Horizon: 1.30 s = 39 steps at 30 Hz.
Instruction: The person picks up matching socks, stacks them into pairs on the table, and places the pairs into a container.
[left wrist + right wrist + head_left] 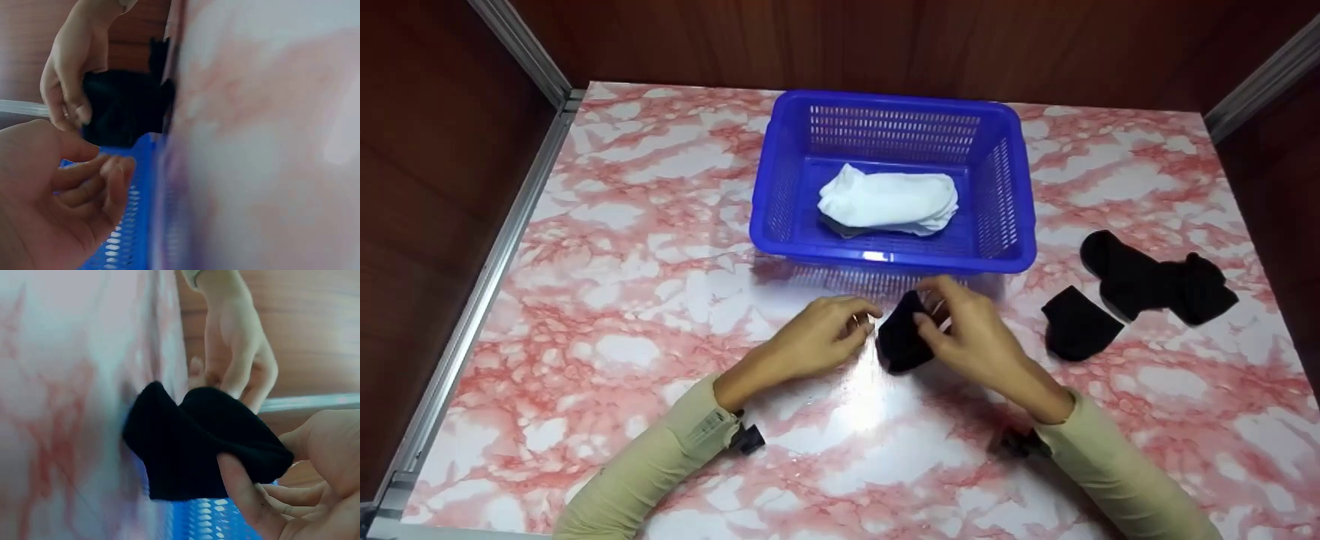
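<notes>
A small black sock [901,341], folded and soft, hangs from my right hand [979,337] in front of the basket. Thumb and fingers of that hand pinch one end of it, as the right wrist view shows with the sock [180,450] spread toward the table. My left hand [825,337] is just left of the sock, its fingers loosely bent and holding nothing. In the left wrist view the left hand [50,197] is close below the sock [121,107], with a gap between them.
A blue plastic basket [892,265] with slotted sides stands behind the hands, with white socks [889,199] stacked inside. Right of it lie a folded black sock [1080,326] and more black socks [1140,281] on the red-and-white marbled table [645,300]. Brown panels [885,45] enclose the table.
</notes>
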Motion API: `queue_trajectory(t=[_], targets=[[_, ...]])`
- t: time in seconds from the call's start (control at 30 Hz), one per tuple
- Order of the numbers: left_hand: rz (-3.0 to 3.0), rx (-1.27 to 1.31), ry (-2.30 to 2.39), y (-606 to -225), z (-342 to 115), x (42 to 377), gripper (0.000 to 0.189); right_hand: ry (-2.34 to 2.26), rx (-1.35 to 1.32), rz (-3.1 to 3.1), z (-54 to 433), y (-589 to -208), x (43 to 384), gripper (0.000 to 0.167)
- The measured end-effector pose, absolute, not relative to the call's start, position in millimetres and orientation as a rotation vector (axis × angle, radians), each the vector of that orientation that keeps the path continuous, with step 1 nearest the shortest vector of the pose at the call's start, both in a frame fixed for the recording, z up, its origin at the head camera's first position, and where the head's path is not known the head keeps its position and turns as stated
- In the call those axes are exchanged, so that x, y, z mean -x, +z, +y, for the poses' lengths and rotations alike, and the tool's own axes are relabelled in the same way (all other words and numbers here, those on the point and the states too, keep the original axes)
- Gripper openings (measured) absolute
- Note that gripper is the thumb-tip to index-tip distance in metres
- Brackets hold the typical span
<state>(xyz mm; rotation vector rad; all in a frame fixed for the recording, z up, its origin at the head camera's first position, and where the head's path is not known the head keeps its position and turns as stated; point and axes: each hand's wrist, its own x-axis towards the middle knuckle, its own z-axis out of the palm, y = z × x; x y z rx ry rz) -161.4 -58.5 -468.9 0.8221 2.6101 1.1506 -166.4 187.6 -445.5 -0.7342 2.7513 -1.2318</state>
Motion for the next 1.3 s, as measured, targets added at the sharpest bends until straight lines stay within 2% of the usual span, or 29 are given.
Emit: queue_trajectory(t=[0.3, 0.43, 0.5, 0.63, 0.7, 0.83, 1.07, 1.3], targets=[[2.631, -0.577, 1.035, -479, -58, 162, 0.043, -1.213, 0.73, 2.655, 199, -461, 176, 0.023], [2.638, -0.566, 0.992, -480, -57, 162, 0.043, -1.016, 0.777, 2.709, 204, -471, 185, 0.03], [2.63, -0.562, 0.984, -480, -55, 162, 0.041, -0.919, 0.829, 2.706, 203, -477, 186, 0.033], [2.6, -0.574, 1.021, -480, -54, 162, 0.029, -0.914, 0.843, 2.656, 199, -480, 185, 0.016], [2.564, -0.568, 1.088, -479, -56, 164, 0.022, -0.994, 0.783, 2.589, 199, -478, 185, 0.009], [2.465, -0.515, 1.248, -475, -67, 167, 0.018, -1.234, 0.593, 2.363, 208, -471, 186, 0.007], [2.417, -0.407, 1.367, -466, -81, 169, 0.017, -1.413, 0.334, 2.246, 225, -462, 187, 0.018], [2.432, -0.4, 1.282, -465, -90, 170, 0.03, -1.369, 0.381, 2.353, 227, -470, 186, 0.033]])
